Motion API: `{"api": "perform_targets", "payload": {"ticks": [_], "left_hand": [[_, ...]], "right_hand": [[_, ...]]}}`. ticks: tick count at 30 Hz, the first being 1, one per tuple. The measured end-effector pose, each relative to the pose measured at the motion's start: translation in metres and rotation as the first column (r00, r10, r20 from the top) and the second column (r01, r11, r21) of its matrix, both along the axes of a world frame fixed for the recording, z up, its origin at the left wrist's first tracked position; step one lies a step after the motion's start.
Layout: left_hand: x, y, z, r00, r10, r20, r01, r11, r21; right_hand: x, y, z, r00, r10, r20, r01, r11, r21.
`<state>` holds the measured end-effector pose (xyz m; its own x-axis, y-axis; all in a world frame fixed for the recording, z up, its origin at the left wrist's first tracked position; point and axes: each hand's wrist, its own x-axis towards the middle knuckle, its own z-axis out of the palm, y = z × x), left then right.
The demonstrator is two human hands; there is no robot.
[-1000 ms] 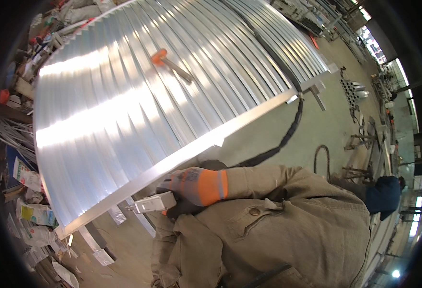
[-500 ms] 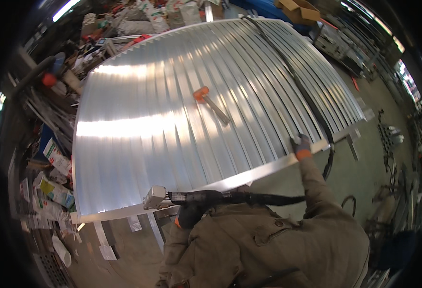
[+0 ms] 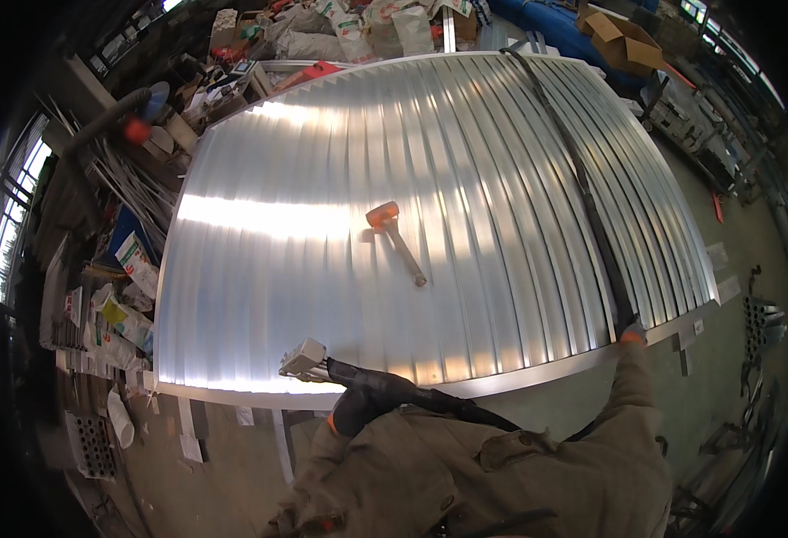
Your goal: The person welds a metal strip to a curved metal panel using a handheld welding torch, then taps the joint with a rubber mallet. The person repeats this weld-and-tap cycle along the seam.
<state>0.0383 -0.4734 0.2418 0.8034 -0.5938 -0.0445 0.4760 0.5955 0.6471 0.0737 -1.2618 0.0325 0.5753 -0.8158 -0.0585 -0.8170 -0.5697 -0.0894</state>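
My left hand, in a dark glove with an orange cuff, is closed around a tool with a boxy pale-grey head and a black-sleeved cable. The tool is over the near edge of a large ribbed metal panel. At the panel's near right edge, my gloved right hand closes on a long black hose that runs across the ribs to the far edge. Its fingers are small and partly hidden. An orange-headed mallet lies mid-panel, out of reach of both hands.
White sacks and scrap crowd the left side. At the far side are more sacks and an open cardboard box. Metal strips stick out beneath the near edge. Perforated metal parts lie on the right floor.
My right hand has moved right along the panel edge, from bare ribs onto the black hose. The tool in my left hand now tilts differently, its cable sloping down rightward. The view has shifted.
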Motion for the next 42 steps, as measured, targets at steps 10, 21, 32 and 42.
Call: {"api": "perform_targets", "payload": {"ticks": [10, 21, 32, 42], "left_hand": [[0.023, -0.064, 0.007, 0.994, -0.095, -0.045, 0.098, 0.992, 0.073], [0.043, -0.090, -0.039, 0.997, -0.033, 0.071, 0.012, 0.961, 0.278], [-0.001, -0.058, 0.007, 0.937, 0.241, -0.254, -0.119, 0.901, 0.417], [0.020, -0.018, -0.034, 0.941, 0.157, -0.301, -0.063, 0.952, 0.299]], "right_hand": [[0.002, -0.008, 0.036, 0.996, 0.076, 0.056, -0.075, 0.997, -0.016], [-0.053, -0.132, 0.058, 0.998, 0.047, 0.040, -0.043, 0.995, -0.094], [0.097, 0.288, 0.129, 0.620, 0.521, 0.586, -0.781, 0.338, 0.526], [0.121, 0.641, 0.253, -0.328, 0.836, 0.439, -0.658, -0.536, 0.530]]}}
